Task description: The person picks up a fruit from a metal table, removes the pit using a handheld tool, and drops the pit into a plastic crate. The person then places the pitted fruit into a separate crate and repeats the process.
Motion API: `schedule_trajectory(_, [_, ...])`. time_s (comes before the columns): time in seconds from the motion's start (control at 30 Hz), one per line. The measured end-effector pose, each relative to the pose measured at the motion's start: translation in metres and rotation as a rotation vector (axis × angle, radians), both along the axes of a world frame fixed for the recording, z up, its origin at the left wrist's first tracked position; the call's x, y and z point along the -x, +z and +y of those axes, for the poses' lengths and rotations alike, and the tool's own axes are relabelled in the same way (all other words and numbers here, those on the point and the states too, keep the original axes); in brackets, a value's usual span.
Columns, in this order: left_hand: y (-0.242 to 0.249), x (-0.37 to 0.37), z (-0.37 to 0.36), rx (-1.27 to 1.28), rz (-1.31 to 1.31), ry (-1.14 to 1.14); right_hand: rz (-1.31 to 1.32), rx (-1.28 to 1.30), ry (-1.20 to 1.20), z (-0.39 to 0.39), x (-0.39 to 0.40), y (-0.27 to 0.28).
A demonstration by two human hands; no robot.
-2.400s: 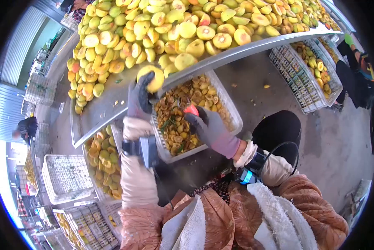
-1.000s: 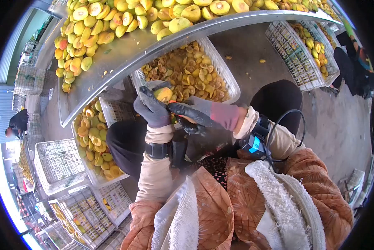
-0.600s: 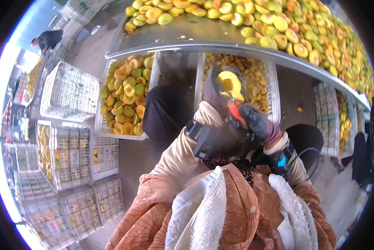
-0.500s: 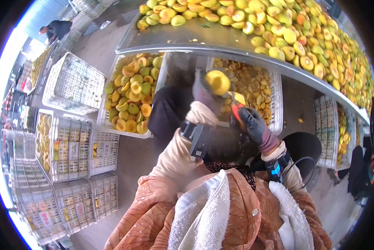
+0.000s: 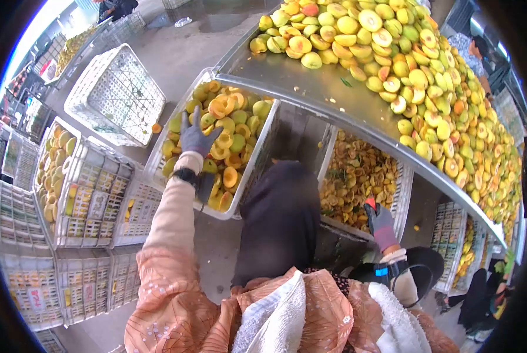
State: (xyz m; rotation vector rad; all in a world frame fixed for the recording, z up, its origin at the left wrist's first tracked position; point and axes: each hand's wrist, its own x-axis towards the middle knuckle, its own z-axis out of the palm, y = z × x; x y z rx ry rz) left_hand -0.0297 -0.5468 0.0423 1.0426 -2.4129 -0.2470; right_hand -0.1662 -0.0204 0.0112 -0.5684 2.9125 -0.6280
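My left hand (image 5: 197,136), in a grey glove, reaches out over a white crate (image 5: 238,197) filled with peach halves (image 5: 237,144). Its fingers are spread just above the fruit, and nothing shows in its grasp. My right hand (image 5: 382,225), also gloved, is closed round a red-handled tool (image 5: 370,203); the tool's working end cannot be made out. That hand is at the near right edge of a second white crate (image 5: 405,194), which holds small brownish-yellow fruit scraps (image 5: 357,176).
A metal table (image 5: 310,88) heaped with halved peaches (image 5: 416,76) spans the top right. White crates (image 5: 93,188) stand stacked at left beside a tipped crate (image 5: 119,97). More crates (image 5: 448,235) are at right. Other people (image 5: 478,50) are near the edges.
My left hand has moved from in front of me to the left crate and no longer holds a peach half. My right hand has lowered, still with the red-handled tool. The view has shifted.
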Motion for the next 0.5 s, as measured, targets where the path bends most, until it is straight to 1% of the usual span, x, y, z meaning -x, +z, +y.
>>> schedule_trajectory(0.03, [-0.023, 0.024, -0.014, -0.021, -0.086, -0.003, 0.016, 0.042, -0.027, -0.002, 0.001, 0.001])
schedule_trajectory(0.07, [-0.038, 0.043, -0.023, -0.040, -0.169, -0.004, 0.031, 0.032, -0.019, -0.007, 0.004, 0.005])
schedule_trajectory(0.13, [-0.027, 0.072, -0.020, -0.071, -0.108, -0.055, -0.152, -0.110, -0.075, -0.019, 0.002, 0.022])
schedule_trajectory(0.17, [-0.007, 0.087, -0.010, -0.139, -0.186, -0.040, -0.201, -0.026, -0.109, -0.026, -0.001, 0.027])
schedule_trajectory(0.2, [0.007, 0.103, -0.004, -0.203, -0.258, -0.024, -0.198, -0.043, -0.103, -0.031, 0.004, 0.026])
schedule_trajectory(0.23, [0.002, 0.116, -0.011, -0.217, -0.257, -0.021, -0.203, -0.100, -0.112, -0.035, 0.006, 0.022])
schedule_trajectory(0.27, [-0.006, 0.130, -0.019, -0.182, -0.360, -0.029, -0.205, -0.160, -0.121, -0.035, 0.008, 0.019])
schedule_trajectory(0.3, [-0.012, 0.145, -0.028, -0.145, -0.456, -0.035, -0.145, -0.181, -0.103, -0.032, 0.014, 0.008])
schedule_trajectory(0.33, [-0.036, 0.169, -0.042, -0.150, -0.448, -0.034, -0.137, -0.185, -0.102, -0.034, 0.021, 0.004])
schedule_trajectory(0.37, [-0.075, 0.194, -0.055, -0.255, -0.385, -0.216, -0.105, -0.068, -0.143, -0.035, 0.023, 0.001])
schedule_trajectory(0.4, [-0.067, 0.192, -0.048, -0.363, -0.324, -0.390, -0.079, 0.047, -0.177, -0.035, 0.025, -0.004])
schedule_trajectory(0.43, [-0.063, 0.186, -0.029, -0.262, -0.425, -0.376, -0.084, 0.214, -0.192, -0.035, 0.034, -0.016])
schedule_trajectory(0.47, [-0.025, 0.158, 0.006, -0.164, -0.533, -0.359, -0.099, 0.208, -0.176, -0.035, 0.042, -0.023])
schedule_trajectory(0.5, [-0.024, 0.141, 0.011, -0.114, -0.594, -0.359, -0.016, 0.092, -0.148, -0.033, 0.047, -0.026])
